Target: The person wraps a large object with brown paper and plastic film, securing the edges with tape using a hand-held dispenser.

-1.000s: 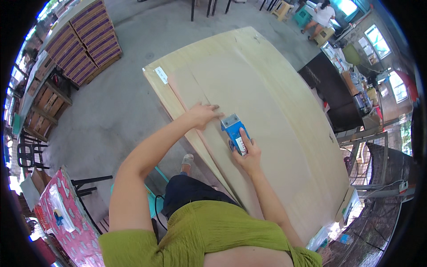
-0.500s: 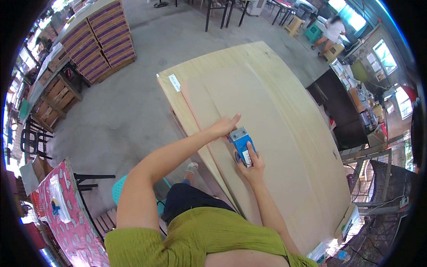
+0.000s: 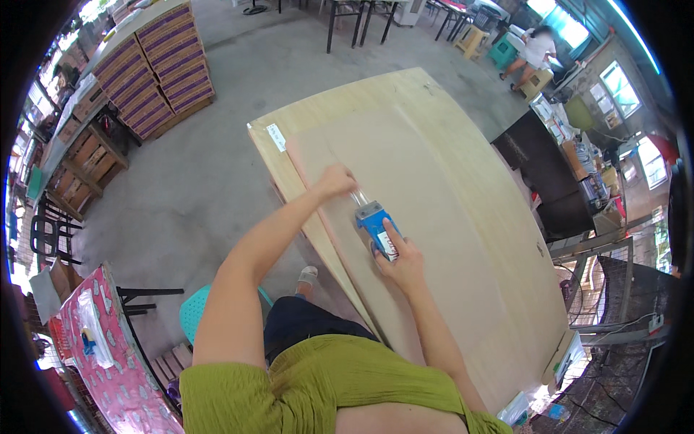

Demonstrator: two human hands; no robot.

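My right hand (image 3: 403, 260) grips a blue tape dispenser (image 3: 377, 230) with a grey metal front end and a white label. Just past that metal end, my left hand (image 3: 337, 181) has its fingers pinched on the end of a clear tape strip (image 3: 359, 197), which stretches between hand and dispenser. Both hands are over a large brown paper or cardboard sheet (image 3: 434, 195). The sheet lies on a wide pale wooden board (image 3: 405, 90), its near-left edge slightly raised. My left fingertips are partly hidden.
Cardboard boxes (image 3: 155, 65) are stacked at the back left. A pink cloth-covered table (image 3: 108, 354) and a teal stool (image 3: 191, 311) stand at the left. Beyond the board to the right is a dark desk (image 3: 531, 173) with clutter. A person (image 3: 536, 50) is far back right.
My left hand has moved left and away from the dispenser, drawing out clear tape. The dispenser and my right hand have shifted slightly left and farther away.
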